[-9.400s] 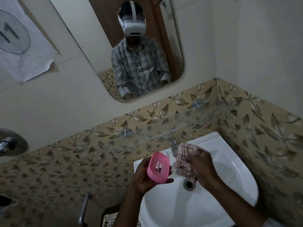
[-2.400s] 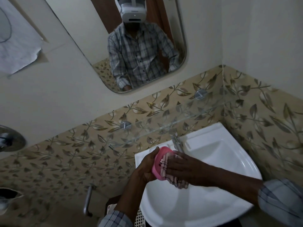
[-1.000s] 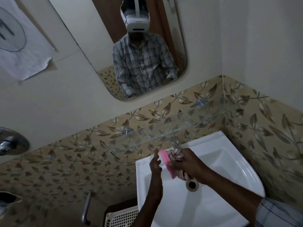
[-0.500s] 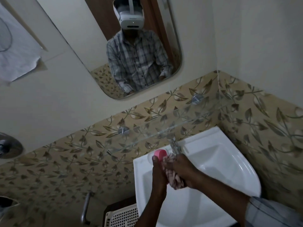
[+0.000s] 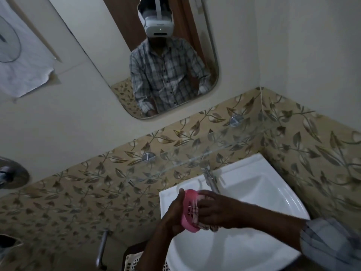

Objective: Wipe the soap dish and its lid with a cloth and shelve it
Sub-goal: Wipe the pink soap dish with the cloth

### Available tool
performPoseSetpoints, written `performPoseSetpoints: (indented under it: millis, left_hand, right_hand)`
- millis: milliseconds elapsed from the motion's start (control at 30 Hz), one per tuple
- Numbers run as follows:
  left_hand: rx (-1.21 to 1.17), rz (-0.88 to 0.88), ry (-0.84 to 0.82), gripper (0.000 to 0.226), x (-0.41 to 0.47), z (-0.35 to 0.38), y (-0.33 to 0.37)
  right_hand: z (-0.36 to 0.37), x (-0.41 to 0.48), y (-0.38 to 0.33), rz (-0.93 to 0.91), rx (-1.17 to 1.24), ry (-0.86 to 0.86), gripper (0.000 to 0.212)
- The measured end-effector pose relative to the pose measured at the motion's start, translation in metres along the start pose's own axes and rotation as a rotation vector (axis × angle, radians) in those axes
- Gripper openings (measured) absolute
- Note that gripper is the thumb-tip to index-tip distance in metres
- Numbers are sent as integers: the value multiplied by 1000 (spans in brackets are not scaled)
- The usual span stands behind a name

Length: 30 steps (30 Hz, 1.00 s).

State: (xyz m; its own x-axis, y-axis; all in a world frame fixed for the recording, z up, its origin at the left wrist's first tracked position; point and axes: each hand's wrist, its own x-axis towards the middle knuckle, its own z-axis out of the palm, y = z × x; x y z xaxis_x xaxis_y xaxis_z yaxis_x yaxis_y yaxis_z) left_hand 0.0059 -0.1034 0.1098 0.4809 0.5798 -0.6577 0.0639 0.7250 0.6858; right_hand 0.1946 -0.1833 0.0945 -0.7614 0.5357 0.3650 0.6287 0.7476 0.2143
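Note:
Over the white corner sink [image 5: 277, 194], my left hand [image 5: 172, 214] grips a pink soap dish [image 5: 188, 212] from its left side, its slotted inside facing right. My right hand [image 5: 214, 211] presses a checked cloth [image 5: 195, 209] into the dish; the cloth's tail hangs below my palm. A glass shelf [image 5: 195, 159] runs along the leaf-patterned tiles just above the tap. I cannot make out a lid.
A chrome tap [image 5: 210, 179] stands right behind my hands. A mirror [image 5: 156, 55] hangs above the shelf. A white plastic basket [image 5: 132, 261] sits below the sink on the left, next to a metal pipe [image 5: 100, 249]. Tiled walls close the corner on the right.
The dish has turned so its slotted inside faces my right hand, and the cloth has moved from the dish's edge into its hollow. Both hands stay over the sink's left rim.

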Motion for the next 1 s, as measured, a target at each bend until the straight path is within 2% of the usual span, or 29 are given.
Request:
performPoseSetpoints:
  millis: [33,167,233,300,367,400,433,533,567,667,733,800,867,933,1000]
  left_hand:
    - [-12,-47,-52,83,-1,-3,0]
    - [-43,-109,-248,95,-1,-5,2]
    - [-106,-89,-197,84,0,4,4]
    - [-148,-32,-67,75,4,12,5]
    - [-103,19,53,77,6,20,2]
    - [-74,43,103,78,7,22,-3]
    - [-41,79,157,79,10,23,-10]
    - [85,245,276,77,19,23,-30]
    - [125,308,293,78,20,23,-34]
    - [176,456,292,84,18,33,-40]
    - [187,540,275,79,14,42,-41]
    - [221,637,265,63,12,47,-46]
    - [274,748,229,41,9,46,-45]
    - [346,799,220,41,10,41,-41]
    - [283,733,273,58,13,34,-35]
  right_hand:
    - [-5,-3,11,-26,-65,11,25]
    - [-22,-1,36,57,-107,285,26]
    - [-14,2,22,97,-58,337,28]
    - [-2,5,0,294,44,364,22]
    - [8,7,-21,548,219,333,49]
    - [11,9,-29,685,326,289,54]
    - [8,12,-35,804,453,229,50]
    - [-8,25,-39,1128,896,72,10]
    - [-13,28,-39,1197,985,58,13]
    - [-25,33,-30,1338,1085,148,25]
    - [-33,35,-20,1445,1253,269,29]
    - [-39,38,-8,1621,1638,442,20]
    - [-45,41,0,1700,2006,563,23]
    - [-43,38,5,1686,2139,547,28]
    - [-38,29,8,1641,2051,375,23]
